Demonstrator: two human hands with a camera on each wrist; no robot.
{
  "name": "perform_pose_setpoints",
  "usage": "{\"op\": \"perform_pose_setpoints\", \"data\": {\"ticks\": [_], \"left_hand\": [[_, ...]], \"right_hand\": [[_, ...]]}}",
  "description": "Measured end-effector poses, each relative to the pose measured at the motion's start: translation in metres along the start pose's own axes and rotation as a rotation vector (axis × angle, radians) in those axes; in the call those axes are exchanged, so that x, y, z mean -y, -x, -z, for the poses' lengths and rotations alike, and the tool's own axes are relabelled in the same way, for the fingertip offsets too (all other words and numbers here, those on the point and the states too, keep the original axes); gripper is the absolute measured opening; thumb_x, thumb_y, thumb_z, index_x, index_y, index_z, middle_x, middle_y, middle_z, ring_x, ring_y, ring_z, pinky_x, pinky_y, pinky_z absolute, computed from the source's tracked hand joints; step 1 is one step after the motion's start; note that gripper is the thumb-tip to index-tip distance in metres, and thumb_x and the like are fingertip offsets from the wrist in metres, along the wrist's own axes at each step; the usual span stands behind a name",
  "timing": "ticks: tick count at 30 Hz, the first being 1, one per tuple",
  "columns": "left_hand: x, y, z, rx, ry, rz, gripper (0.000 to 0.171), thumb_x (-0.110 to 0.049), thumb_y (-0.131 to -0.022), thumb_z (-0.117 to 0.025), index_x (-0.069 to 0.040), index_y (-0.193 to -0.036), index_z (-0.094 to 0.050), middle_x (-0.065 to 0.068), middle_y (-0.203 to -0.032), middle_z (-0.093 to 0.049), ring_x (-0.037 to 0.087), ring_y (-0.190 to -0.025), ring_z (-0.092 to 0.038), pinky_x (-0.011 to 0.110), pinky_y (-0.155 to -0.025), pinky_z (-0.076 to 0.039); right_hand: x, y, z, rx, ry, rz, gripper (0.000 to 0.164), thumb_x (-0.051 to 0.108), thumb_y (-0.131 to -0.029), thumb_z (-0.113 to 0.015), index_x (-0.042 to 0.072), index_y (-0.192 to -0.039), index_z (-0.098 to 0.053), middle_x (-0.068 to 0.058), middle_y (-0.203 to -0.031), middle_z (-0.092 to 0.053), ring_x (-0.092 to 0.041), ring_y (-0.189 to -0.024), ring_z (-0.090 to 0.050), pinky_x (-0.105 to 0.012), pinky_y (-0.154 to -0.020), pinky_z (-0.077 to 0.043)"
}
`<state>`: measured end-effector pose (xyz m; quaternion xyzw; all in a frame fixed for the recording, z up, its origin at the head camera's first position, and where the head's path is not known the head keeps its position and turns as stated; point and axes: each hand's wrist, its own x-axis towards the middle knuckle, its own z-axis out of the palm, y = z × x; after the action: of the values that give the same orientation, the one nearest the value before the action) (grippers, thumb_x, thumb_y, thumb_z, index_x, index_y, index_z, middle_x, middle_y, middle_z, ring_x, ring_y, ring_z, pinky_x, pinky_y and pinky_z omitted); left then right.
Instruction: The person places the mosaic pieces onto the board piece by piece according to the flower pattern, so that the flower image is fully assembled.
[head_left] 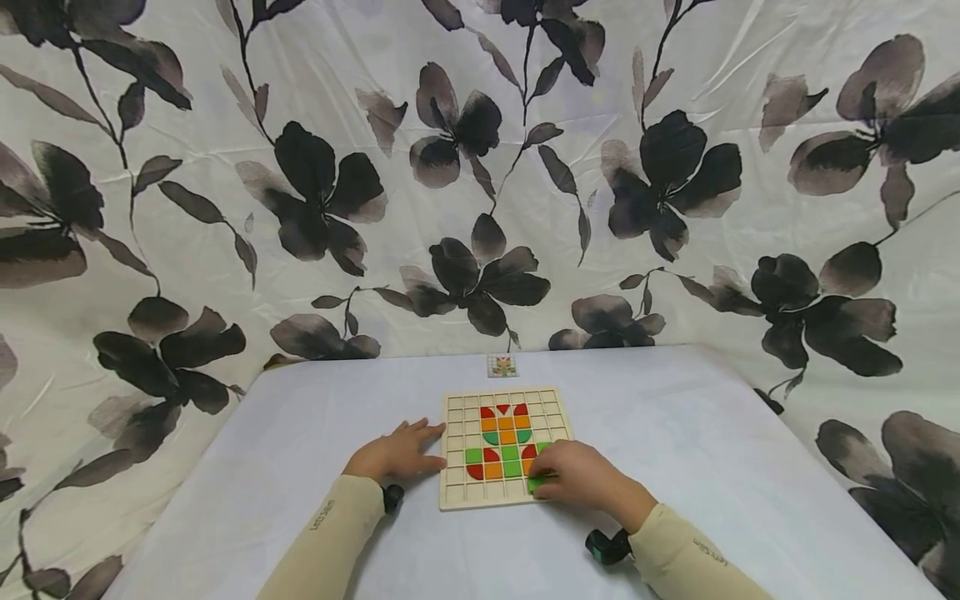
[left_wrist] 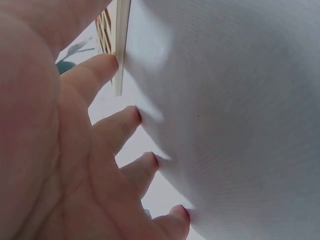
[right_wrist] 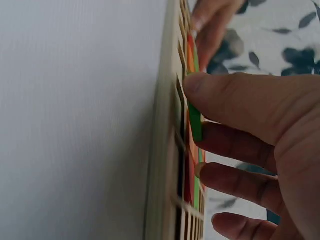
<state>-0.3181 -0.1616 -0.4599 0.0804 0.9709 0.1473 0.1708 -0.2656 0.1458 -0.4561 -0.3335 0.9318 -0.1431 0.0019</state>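
Note:
A wooden grid board [head_left: 453, 493] lies on the white table, with red, orange and green tiles [head_left: 508, 422] set in its squares. Spread along the board's left edge, my left hand [head_left: 397, 452] touches the rim with thumb and forefinger; in the left wrist view its other fingertips [left_wrist: 134, 114] rest on the white surface. Over the board's lower right, my right hand [head_left: 583, 477] pinches a green tile [right_wrist: 195, 122] between thumb and forefinger. The right wrist view shows that tile tilted above the grid. My right fingers hide some squares in the head view.
A small picture card [head_left: 502, 365] with a coloured grid pattern lies behind the board. The white tabletop [head_left: 337, 396] extends on both sides. A floral cloth [head_left: 480, 167] hangs behind and beside the table.

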Motion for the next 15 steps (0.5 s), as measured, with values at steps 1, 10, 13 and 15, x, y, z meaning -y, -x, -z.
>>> {"op": "perform_pose_setpoints", "data": {"ticks": [1,10,13,15], "left_hand": [[0.000,0.000,0.000,0.001,-0.001,0.002,0.076,-0.053,-0.085,-0.067,-0.029,-0.150,-0.037,0.009,-0.160,-0.028,0.042,-0.148,-0.017,0.068,-0.113,-0.020],[0.000,-0.002,0.001,0.005,-0.011,-0.014,0.076,-0.053,-0.085,-0.067,-0.027,-0.150,-0.037,0.012,-0.159,-0.028,0.044,-0.147,-0.018,0.069,-0.111,-0.021],[0.001,-0.002,0.001,0.006,-0.011,-0.022,0.075,-0.052,-0.086,-0.067,-0.027,-0.150,-0.037,0.012,-0.159,-0.028,0.045,-0.147,-0.018,0.069,-0.111,-0.021],[0.000,-0.002,0.001,0.007,-0.009,-0.026,0.075,-0.052,-0.086,-0.067,-0.027,-0.150,-0.037,0.013,-0.159,-0.028,0.046,-0.146,-0.018,0.069,-0.111,-0.022]], "right_hand": [[0.003,-0.002,-0.002,-0.004,0.011,0.013,0.015,0.031,-0.082,-0.076,0.023,-0.095,-0.075,0.015,-0.089,-0.068,-0.002,-0.083,-0.057,-0.029,-0.082,-0.051],[0.019,-0.012,-0.011,-0.034,0.076,0.062,0.014,0.033,-0.081,-0.077,0.024,-0.092,-0.076,0.016,-0.086,-0.068,-0.002,-0.079,-0.057,-0.024,-0.077,-0.051],[0.021,-0.013,-0.013,-0.053,0.079,0.074,0.012,0.033,-0.082,-0.077,0.025,-0.091,-0.076,0.016,-0.087,-0.067,-0.002,-0.081,-0.058,-0.023,-0.077,-0.051],[0.021,-0.014,-0.014,-0.062,0.065,0.076,0.010,0.032,-0.082,-0.077,0.025,-0.089,-0.076,0.016,-0.087,-0.066,-0.002,-0.082,-0.058,-0.022,-0.077,-0.051]]}}
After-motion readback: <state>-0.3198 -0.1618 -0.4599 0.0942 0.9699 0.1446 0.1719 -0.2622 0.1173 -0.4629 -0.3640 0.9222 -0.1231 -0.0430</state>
